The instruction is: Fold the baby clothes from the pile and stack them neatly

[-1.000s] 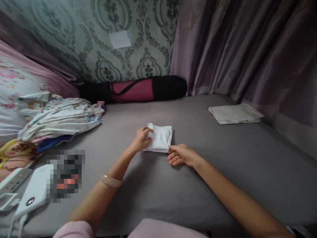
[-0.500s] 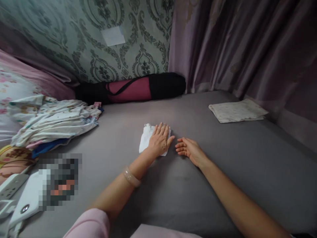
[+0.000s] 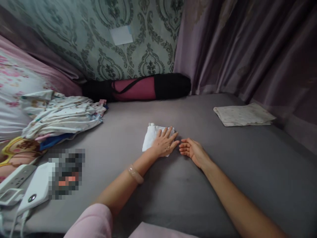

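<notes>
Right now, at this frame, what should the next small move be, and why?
Probably lift the left hand off the folded white cloth: it lies palm-down with fingers spread, hiding much of the cloth, while the right hand, loosely curled beside it, holds nothing.

Cloth [image 3: 148, 140] on bed [image 3: 173, 195], bag [image 3: 141, 90] behind

Pale pink sleeve [image 3: 92, 220]; glossy, rounded pale bangle [image 3: 135, 174]

The bed [image 3: 250, 155] bears white cloth [image 3: 150, 138] at centre, clothes [image 3: 66, 112] at left. A bag [image 3: 142, 90] lies upper centre, folded fabric [image 3: 244, 115] right.
</notes>
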A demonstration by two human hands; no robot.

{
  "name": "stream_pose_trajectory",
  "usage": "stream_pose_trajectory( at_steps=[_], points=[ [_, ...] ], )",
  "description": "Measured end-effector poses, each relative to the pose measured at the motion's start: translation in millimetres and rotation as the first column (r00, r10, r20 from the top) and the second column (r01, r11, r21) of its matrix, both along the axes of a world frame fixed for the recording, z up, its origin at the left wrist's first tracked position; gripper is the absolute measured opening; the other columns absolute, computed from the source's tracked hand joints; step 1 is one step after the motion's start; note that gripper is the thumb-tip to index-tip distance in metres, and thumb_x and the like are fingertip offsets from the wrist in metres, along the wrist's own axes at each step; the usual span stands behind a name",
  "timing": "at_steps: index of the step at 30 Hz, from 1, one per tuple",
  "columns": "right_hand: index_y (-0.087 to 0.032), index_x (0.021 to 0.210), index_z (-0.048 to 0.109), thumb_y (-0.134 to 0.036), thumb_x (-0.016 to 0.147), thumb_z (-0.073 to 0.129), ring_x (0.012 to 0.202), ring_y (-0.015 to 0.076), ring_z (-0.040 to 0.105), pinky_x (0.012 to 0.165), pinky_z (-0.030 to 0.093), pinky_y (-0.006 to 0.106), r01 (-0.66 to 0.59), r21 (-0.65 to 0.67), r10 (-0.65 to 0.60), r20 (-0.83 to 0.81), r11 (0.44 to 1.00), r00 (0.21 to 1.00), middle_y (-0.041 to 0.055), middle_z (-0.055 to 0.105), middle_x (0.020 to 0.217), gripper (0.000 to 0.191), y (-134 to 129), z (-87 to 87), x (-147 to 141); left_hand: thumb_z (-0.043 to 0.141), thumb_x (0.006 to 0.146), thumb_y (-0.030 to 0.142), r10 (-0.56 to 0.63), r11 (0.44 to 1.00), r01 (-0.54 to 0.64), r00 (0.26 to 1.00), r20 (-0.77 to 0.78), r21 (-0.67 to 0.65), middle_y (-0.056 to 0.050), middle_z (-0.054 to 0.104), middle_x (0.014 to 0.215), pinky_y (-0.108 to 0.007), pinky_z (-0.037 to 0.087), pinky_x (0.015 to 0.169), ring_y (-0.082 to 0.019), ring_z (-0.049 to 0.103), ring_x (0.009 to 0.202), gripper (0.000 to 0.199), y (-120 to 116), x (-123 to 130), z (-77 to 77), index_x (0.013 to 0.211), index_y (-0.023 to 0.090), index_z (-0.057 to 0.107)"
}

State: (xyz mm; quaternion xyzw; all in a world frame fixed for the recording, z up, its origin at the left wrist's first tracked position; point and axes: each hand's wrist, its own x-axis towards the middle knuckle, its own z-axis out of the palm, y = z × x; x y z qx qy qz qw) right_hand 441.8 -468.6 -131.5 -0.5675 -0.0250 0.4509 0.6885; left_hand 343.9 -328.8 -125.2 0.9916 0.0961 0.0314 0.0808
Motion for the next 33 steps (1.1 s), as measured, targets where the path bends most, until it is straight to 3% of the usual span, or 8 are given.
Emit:
stream_pose_trajectory(
  at_steps=[3,7,12,16,19,22,29,33],
  points=[
    [-0.014,0.087,0.056,-0.024,0.098,0.034,0.050,0.0123,0.062,0.049,0.052,0.023,0.003,-0.002,-0.003,0.008,1.000,1.000,0.0040,0.066,0.062,0.026,-0.4,-1.1,0.1,0.018,0.099,0.048,-0.007,0.999,0.011,0.996,0.090,-0.053,-0.012,0.020,0.157,-0.044,0.021,0.115,-0.024,0.015,0.145,0.056,12.7,-10.8,16.8,0.146,0.020,0.032],
    [-0.014,0.087,0.056,-0.023,0.098,0.035,0.051,0.0127,0.063,0.050,0.052,0.023,-0.001,-0.004,0.001,0.018,1.000,1.000,0.0047,0.066,0.063,0.025,-0.6,-0.7,0.5,0.014,0.100,0.047,0.115,0.993,-0.108,0.981,0.154,-0.051,-0.012,0.024,0.156,-0.042,0.017,0.117,-0.022,0.014,0.145,0.060,44.3,-32.8,38.6,0.146,0.013,0.031],
    [-0.014,0.087,0.056,-0.024,0.098,0.036,0.052,0.0131,0.063,0.050,0.052,0.024,-0.014,-0.004,0.014,0.016,1.000,1.000,0.0049,0.066,0.064,0.025,0.1,-0.8,0.8,0.014,0.100,0.045,0.168,0.986,-0.167,0.972,0.164,-0.021,-0.015,0.026,0.154,-0.041,0.020,0.117,-0.022,0.016,0.145,0.061,68.7,-46.7,22.5,0.145,0.008,0.031],
    [-0.014,0.087,0.056,-0.024,0.098,0.035,0.052,0.0128,0.063,0.050,0.052,0.023,-0.018,-0.015,0.018,0.010,1.000,1.000,0.0047,0.066,0.064,0.026,1.1,-0.6,0.7,0.017,0.099,0.045,0.161,0.987,-0.159,0.983,0.093,-0.025,-0.018,0.032,0.151,-0.040,0.022,0.116,-0.023,0.023,0.143,0.062,62.3,-40.0,-14.0,0.142,0.005,0.035],
    [-0.014,0.087,0.056,-0.026,0.099,0.035,0.052,0.0126,0.062,0.049,0.052,0.023,-0.032,-0.023,0.032,0.010,0.999,0.999,0.0045,0.065,0.064,0.027,2.2,0.9,0.6,0.020,0.098,0.047,0.168,0.986,-0.168,0.983,0.079,0.000,-0.018,0.034,0.150,-0.041,0.023,0.116,-0.025,0.024,0.142,0.062,57.5,-35.8,-26.5,0.142,0.007,0.035],
    [-0.014,0.086,0.056,-0.025,0.099,0.034,0.051,0.0124,0.062,0.049,0.051,0.023,-0.044,-0.030,0.044,0.003,0.999,0.999,0.0044,0.065,0.064,0.027,2.9,3.1,0.5,0.021,0.098,0.048,0.147,0.988,-0.149,0.988,0.038,0.040,-0.019,0.034,0.150,-0.041,0.025,0.115,-0.026,0.026,0.142,0.062,58.0,-36.1,-21.0,0.143,0.006,0.034],
    [-0.014,0.085,0.056,-0.025,0.099,0.034,0.051,0.0124,0.062,0.050,0.051,0.023,-0.044,-0.008,0.044,0.015,0.999,0.999,0.0044,0.065,0.063,0.028,0.9,2.2,-0.5,0.035,0.096,0.036,0.086,0.974,-0.080,0.996,-0.016,0.212,-0.021,0.034,0.149,-0.053,0.017,0.114,-0.032,0.026,0.141,0.052,45.2,-31.3,18.9,0.138,0.005,0.039],
    [-0.014,0.086,0.056,-0.024,0.099,0.034,0.052,0.0124,0.062,0.051,0.052,0.023,-0.058,0.003,0.058,0.023,0.998,0.998,0.0045,0.066,0.064,0.027,0.1,0.5,-0.5,0.035,0.096,0.034,-0.011,0.987,0.012,1.000,-0.008,0.163,-0.016,0.039,0.148,-0.046,0.017,0.116,-0.027,0.029,0.140,0.050,23.4,-18.7,15.5,0.138,0.008,0.041]
  ],
)
